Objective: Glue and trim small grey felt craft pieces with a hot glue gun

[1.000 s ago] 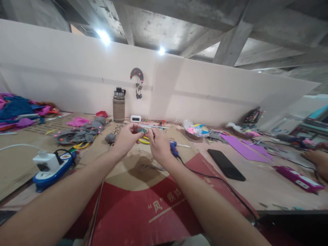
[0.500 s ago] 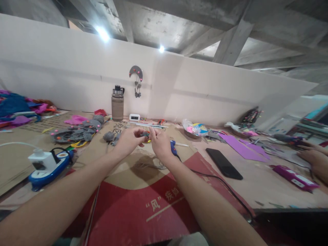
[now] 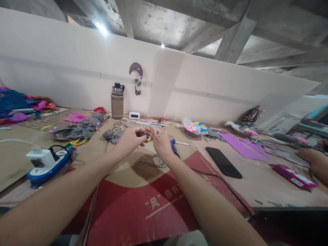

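Observation:
Over the cardboard, my left hand (image 3: 130, 139) is closed in a pinch on a small dark grey piece (image 3: 145, 134), largely covered by the fingers. Close beside it, my right hand (image 3: 161, 141) has its fingers pressed together at the piece; what they grip is hidden. A bit of orange and yellow shows between the hands. Just right of my right hand lies a blue glue gun (image 3: 174, 146), partly covered. A grey yarn ball (image 3: 108, 134) and grey scraps (image 3: 117, 137) lie left of my left hand. Loose grey yarn (image 3: 156, 164) lies below the hands.
A water bottle (image 3: 117, 102) and a small white clock (image 3: 134, 115) stand by the wall, under a hanging grey moon ornament (image 3: 136, 70). A power strip (image 3: 50, 169) lies left. To the right are a phone (image 3: 223, 162), purple sheets (image 3: 241, 147), a magenta case (image 3: 293, 177) and another person's hand (image 3: 311, 159).
My hands stay nearly in place, with small finger movements around the piece. At the right, the other person's hand has shifted, and the view tilts slightly.

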### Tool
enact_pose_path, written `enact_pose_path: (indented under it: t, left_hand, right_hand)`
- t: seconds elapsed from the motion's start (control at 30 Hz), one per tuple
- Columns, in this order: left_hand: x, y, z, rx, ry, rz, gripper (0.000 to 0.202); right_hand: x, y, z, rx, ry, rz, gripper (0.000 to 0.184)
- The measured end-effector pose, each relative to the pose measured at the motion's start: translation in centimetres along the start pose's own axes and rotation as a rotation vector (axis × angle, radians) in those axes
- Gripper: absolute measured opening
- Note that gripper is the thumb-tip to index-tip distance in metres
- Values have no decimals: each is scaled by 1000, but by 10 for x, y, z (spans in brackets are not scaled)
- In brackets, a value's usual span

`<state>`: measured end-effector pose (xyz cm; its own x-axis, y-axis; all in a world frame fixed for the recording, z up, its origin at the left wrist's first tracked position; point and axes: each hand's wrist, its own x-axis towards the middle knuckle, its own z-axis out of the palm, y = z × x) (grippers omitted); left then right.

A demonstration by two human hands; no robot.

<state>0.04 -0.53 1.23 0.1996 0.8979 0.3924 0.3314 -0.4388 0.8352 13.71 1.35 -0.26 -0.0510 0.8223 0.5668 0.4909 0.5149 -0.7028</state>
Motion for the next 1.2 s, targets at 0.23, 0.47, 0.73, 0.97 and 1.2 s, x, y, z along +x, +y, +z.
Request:
enact_pose_path:
  t: [0.23,0.47,0.73,0.97,1.2]
  left_hand:
    - [-1,3,-1,-23,65,-17,10]
    - [2,3,-4,-74,107,-46,10]
    - [0,5,-4,-94,98,-34,12]
    - [1,4,-2,6,154,64,14]
    - [-1,5,3,-162,76,-14,14]
  right_hand:
    - [-4,-5,-1,28,-57,-20,46]
    - [-18,-8,-13,53,-7,-117,25]
    - [-15,-5,-15,-29,35,-94,10]
    - [-17,-7,-12,-61,35,-84,20]
    - [-17,-8,-11,-48,36,-79,24]
